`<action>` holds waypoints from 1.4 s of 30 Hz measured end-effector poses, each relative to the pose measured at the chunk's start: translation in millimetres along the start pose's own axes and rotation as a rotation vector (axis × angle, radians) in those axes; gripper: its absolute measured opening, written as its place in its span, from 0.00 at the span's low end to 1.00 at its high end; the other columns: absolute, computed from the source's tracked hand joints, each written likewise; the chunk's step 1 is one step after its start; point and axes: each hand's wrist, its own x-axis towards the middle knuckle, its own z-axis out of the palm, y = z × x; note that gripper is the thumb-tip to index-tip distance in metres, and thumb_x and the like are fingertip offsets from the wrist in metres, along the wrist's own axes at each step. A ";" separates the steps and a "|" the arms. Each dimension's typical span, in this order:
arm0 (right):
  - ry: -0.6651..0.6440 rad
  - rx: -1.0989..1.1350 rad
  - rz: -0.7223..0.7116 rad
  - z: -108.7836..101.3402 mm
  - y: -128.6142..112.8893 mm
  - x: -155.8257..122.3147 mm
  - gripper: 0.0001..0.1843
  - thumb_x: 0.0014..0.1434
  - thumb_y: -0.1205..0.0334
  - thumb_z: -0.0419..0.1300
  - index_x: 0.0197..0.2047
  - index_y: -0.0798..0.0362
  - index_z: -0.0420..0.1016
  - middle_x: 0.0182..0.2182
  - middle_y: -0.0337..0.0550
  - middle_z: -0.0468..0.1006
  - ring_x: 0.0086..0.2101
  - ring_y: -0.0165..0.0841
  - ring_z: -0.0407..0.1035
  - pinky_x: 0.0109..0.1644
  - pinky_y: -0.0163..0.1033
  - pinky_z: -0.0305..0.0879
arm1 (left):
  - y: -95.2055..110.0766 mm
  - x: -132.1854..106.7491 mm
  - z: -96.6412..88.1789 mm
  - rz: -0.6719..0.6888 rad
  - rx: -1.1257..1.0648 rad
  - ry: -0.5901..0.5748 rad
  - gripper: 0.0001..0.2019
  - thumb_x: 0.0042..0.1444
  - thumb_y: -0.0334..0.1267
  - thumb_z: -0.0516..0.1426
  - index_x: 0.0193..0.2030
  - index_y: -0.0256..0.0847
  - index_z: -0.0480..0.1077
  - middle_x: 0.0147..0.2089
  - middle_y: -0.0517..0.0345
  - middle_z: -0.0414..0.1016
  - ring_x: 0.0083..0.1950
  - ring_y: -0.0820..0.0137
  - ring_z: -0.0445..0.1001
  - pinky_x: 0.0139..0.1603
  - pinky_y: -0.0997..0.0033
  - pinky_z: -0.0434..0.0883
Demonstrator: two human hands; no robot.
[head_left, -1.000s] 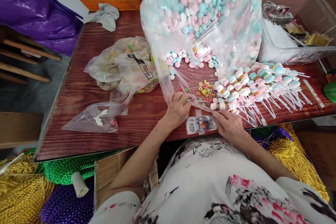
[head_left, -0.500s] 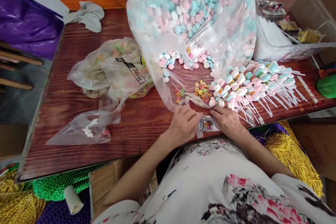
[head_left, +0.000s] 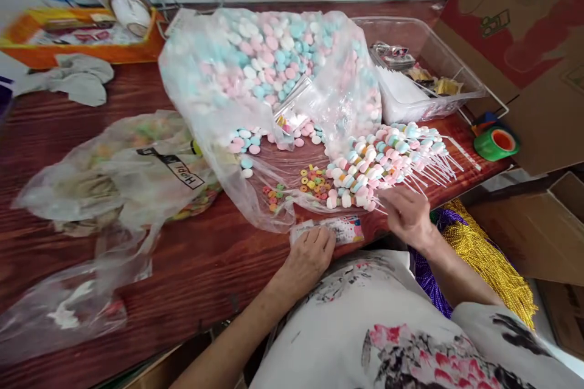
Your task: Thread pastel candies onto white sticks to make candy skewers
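My left hand [head_left: 311, 255] lies over the left end of a small printed plastic packet [head_left: 350, 228] at the table's front edge. Its fingers are bent and closed on the packet; the thumb is hidden. To the right, my right hand [head_left: 407, 214] has curled fingers at the stick end of the nearest candy skewer [head_left: 347, 199], apparently pinching it. This skewer of pastel candies is at the front of a pile of similar candy skewers [head_left: 387, 152], whose white sticks point right. Coloured candy rings [head_left: 314, 180] lie just left of the pile.
Behind stands a big clear bag of pastel candies [head_left: 274, 48]. A printed bag [head_left: 150, 164] sits at left, an orange tray [head_left: 91, 42] at back left. A clear plastic bin [head_left: 406, 106], green tape roll [head_left: 496, 144] and cardboard box [head_left: 524, 73] are at right.
My right hand has left the packet and moved right to the skewers' stick ends. My left hand stays at the packet, more of whose print now shows. The view has shifted up and right.
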 end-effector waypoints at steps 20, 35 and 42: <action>0.006 -0.141 0.234 -15.7 21.1 -45.8 0.12 0.64 0.68 0.55 0.45 0.52 0.79 0.37 0.45 0.83 0.36 0.33 0.77 0.41 0.39 0.74 | 5.7 11.8 12.4 -0.145 -0.028 0.184 0.09 0.61 0.28 0.52 0.43 0.37 0.73 0.44 0.46 0.76 0.46 0.60 0.71 0.43 0.60 0.67; -0.539 -0.699 0.404 16.3 -1.5 -8.0 0.37 0.63 0.56 0.57 0.70 0.63 0.53 0.45 0.55 0.77 0.38 0.41 0.72 0.40 0.44 0.63 | 13.9 16.7 -4.5 -0.246 -0.123 0.043 0.06 0.60 0.29 0.54 0.39 0.38 0.72 0.38 0.51 0.73 0.39 0.63 0.70 0.39 0.64 0.66; -0.515 -0.626 0.384 31.8 -10.5 -12.3 0.33 0.62 0.65 0.54 0.69 0.61 0.55 0.43 0.54 0.78 0.41 0.42 0.72 0.42 0.43 0.65 | 13.2 21.8 -14.5 -0.241 -0.134 -0.129 0.08 0.61 0.28 0.52 0.40 0.39 0.72 0.39 0.50 0.73 0.40 0.62 0.71 0.37 0.64 0.66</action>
